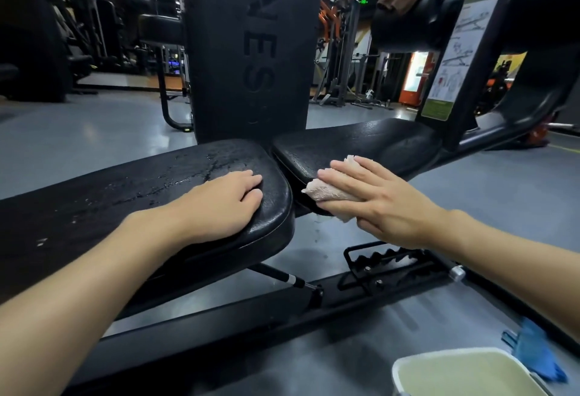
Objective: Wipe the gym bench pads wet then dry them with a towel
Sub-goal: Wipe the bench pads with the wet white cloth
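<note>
A black gym bench has two pads. The long back pad (125,188) on the left shows wet streaks and droplets. My left hand (226,201) rests palm-down on its right end, fingers curled over the edge, holding nothing. The shorter seat pad (361,141) lies to the right across a narrow gap. My right hand (373,198) presses a pale pink cloth (326,193) flat against the seat pad's near left edge. Most of the cloth is hidden under my fingers.
A white basin (464,370) of cloudy water stands on the grey floor at bottom right, a blue cloth (536,355) beside it. The bench's frame and adjustment ladder (386,267) run below the pads. A black upright column (251,50) and an instruction placard (458,50) stand behind.
</note>
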Tool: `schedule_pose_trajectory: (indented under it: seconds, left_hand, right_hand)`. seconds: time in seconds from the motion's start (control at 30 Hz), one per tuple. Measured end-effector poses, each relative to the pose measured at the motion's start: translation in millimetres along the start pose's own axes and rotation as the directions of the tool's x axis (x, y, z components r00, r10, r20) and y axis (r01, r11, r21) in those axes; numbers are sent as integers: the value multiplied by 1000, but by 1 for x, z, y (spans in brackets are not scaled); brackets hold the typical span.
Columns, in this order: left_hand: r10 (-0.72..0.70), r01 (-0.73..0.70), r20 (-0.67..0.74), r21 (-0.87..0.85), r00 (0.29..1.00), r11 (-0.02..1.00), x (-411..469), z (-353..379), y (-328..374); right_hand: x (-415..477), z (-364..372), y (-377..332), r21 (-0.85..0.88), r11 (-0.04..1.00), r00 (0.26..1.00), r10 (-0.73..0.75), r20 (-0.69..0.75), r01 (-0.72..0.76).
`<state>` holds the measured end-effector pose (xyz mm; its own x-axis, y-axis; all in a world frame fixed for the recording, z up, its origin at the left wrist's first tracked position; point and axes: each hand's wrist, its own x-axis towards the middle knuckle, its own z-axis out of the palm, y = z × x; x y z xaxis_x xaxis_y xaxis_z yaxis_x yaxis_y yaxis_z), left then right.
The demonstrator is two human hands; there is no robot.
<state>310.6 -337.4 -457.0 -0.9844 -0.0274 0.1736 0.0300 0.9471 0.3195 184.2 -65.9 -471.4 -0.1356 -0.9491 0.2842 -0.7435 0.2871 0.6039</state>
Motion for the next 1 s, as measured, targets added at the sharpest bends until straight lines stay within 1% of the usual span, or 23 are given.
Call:
schedule_pose_trajectory:
  seconds: [0.1,0.23,0.43,0.5,0.6,0.67,0.73,0.8,0.87,0.9,0.93,0.97,1.0]
  left_hand:
    - [-7,7,0,12,1000,1000,3,-1,2]
    - [12,-12,-10,2,1000,1000,3,0,-4]
    - [54,-55,-16,-70,998,996,-14,1,-28]
    - [64,-64,-4,-67,998,996,-20,0,-31]
    - [74,-73,24,-38,997,997,-26,-3,-35]
    - [88,-87,35,-25,996,996,-27,-6,-36]
    - [105,-104,25,-38,994,994,-28,-9,-39]
    - [123,-123,-1,-55,992,991,-31,-10,-43]
    - [137,-138,-22,-63,990,988,-34,-12,-49]
    - [138,-140,-33,-65,990,988,-35,-13,-53]
    - [132,-135,-43,-68,990,988,-36,-15,-58]
    - [120,-124,-54,-74,991,990,-36,-17,-64]
    - [103,-109,-65,-84,993,991,-35,-20,-71]
  right_hand:
    - [12,9,-13,47,997,995,59,-81,-55]
    - [4,16,-2,-6,999,993,-32,-111,31]
    - [-13,19,2,22,1000,987,-16,-159,20]
    - [-21,17,0,47,998,988,36,-149,-29]
    - [-38,18,-7,120,980,973,177,-150,-160]
    - [-40,16,-20,218,936,934,315,-170,-276]
    - [-24,5,-40,360,862,859,455,-236,-358]
    - [8,-14,-56,525,783,778,543,-316,-333]
    - [46,-37,-67,648,712,733,589,-340,-271]
    - [65,-45,-71,692,673,729,607,-317,-260]
    - [82,-52,-74,724,636,742,615,-266,-267]
    - [97,-58,-79,737,610,781,596,-185,-291]
    - [111,-60,-82,709,613,833,550,-65,-349]
